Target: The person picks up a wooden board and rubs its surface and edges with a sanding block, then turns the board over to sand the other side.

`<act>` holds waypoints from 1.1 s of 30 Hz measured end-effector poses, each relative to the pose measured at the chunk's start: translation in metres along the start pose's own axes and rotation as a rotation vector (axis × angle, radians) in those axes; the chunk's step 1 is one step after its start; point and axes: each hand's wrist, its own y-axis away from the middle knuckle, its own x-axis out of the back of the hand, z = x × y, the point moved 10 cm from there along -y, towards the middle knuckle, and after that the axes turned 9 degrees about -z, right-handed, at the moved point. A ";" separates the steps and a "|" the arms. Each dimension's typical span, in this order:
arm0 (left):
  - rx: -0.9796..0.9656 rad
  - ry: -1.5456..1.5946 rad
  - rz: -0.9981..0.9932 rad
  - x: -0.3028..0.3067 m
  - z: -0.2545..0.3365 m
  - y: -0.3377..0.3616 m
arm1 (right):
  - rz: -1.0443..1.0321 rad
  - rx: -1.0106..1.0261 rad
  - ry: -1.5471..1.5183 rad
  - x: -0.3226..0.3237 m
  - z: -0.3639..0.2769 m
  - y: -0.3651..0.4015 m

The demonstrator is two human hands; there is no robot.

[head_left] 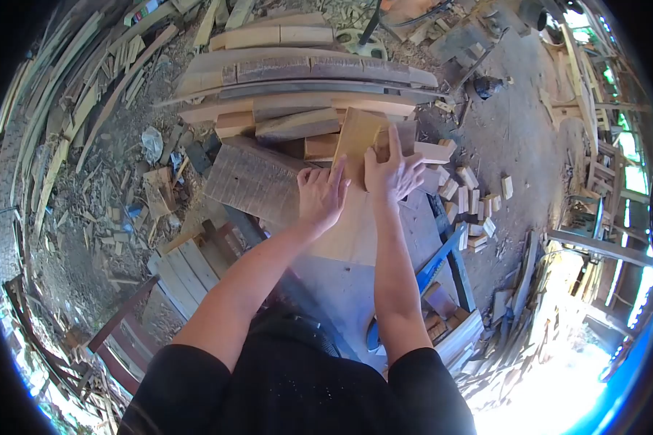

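Note:
A flat, light-brown wooden board (359,138) lies tilted across the pale work surface (348,235), pointing away from me. My left hand (322,196) rests at the board's left edge. Its index finger stretches along that edge, and the other fingers bend loosely to the left. On the right side of the board lies my right hand (393,172), index finger pointing forward, thumb on the wood, remaining fingers spread. A darker wood piece (406,133) sits just beyond those fingers. The undersides of both hands are hidden.
A wide weathered plank (250,177) lies left of the hands, with stacked timber (297,123) ahead. Small cut blocks (479,206) are heaped on the right. A blue handsaw (439,261) leans near my right forearm. Scrap wood (98,109) litters the floor at left.

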 end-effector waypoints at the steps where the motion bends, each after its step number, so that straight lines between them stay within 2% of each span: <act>1: -0.018 -0.004 0.009 0.000 0.002 0.000 | -0.012 -0.016 0.004 0.001 -0.002 -0.001; 3: 0.062 -0.179 0.028 0.000 0.007 0.004 | -0.011 -0.026 0.019 0.003 0.001 -0.004; 5: 0.086 -0.290 0.107 0.003 0.014 0.008 | -0.153 -0.133 -0.015 -0.016 0.012 -0.008; 7: 0.129 -0.425 0.177 0.008 0.013 0.016 | -0.221 -0.126 -0.014 -0.026 0.014 -0.011; 9: 0.178 -0.283 0.012 -0.002 0.005 0.013 | -0.136 -0.033 -0.043 -0.011 0.006 -0.001; 11: 0.151 -0.260 0.014 0.000 0.006 0.012 | 0.033 0.062 -0.004 0.013 0.011 0.052; 15: 0.137 -0.213 -0.051 -0.004 0.004 0.011 | -0.140 0.078 -0.082 0.034 0.049 0.190; 16: 0.102 -0.220 0.004 0.000 0.007 0.012 | -0.152 0.088 -0.080 0.030 0.049 0.182; 18: 0.110 -0.218 -0.012 -0.002 0.006 0.013 | -0.134 0.019 -0.054 0.032 0.049 0.168; 22: 0.071 -0.147 0.035 0.001 0.007 0.012 | 0.032 -0.020 -0.060 0.021 0.012 0.031; 25: 0.083 -0.186 -0.010 -0.002 0.007 0.013 | 0.017 0.061 -0.087 0.030 0.006 0.030; 26: 0.081 -0.179 -0.012 -0.002 0.008 0.012 | 0.064 0.089 -0.008 0.032 0.012 0.057; 28: 0.085 -0.207 0.004 0.001 0.008 0.012 | -0.056 0.056 -0.045 0.034 0.039 0.124; 30: 0.076 -0.180 0.011 0.001 0.008 0.011 | -0.082 0.046 -0.059 0.037 0.055 0.172; 33: 0.072 -0.170 0.013 0.002 0.007 0.011 | -0.032 0.058 -0.050 0.035 0.037 0.131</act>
